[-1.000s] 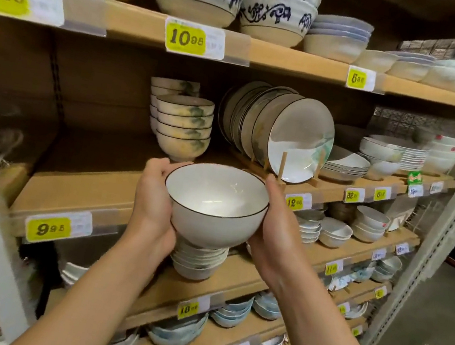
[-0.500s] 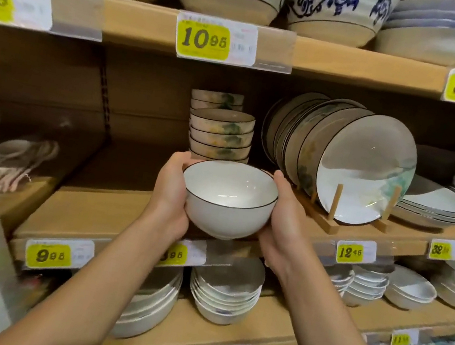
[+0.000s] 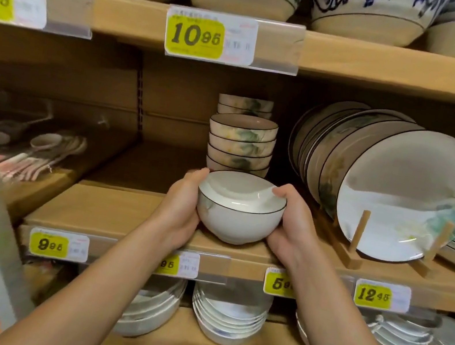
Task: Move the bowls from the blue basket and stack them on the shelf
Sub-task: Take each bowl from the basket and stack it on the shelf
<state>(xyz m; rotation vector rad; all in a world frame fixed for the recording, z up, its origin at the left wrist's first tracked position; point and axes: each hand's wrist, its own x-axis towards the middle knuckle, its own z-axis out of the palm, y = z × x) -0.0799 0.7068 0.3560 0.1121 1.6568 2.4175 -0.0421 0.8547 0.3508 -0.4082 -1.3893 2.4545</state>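
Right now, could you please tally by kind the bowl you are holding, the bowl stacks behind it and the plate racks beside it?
White bowl, held: 1
Patterned bowl stacks: 2
Plate racks: 1
Total: 4

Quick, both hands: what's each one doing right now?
Left hand: fingers curled round the white bowl, holding it.
Right hand: gripping the white bowl's other side.

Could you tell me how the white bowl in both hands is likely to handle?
The white bowl looks glazed ceramic, so probably rigid, fragile and somewhat slippery; the left hand and right hand cup its sides. Its narrow foot suggests it could tip if pushed near the rim.
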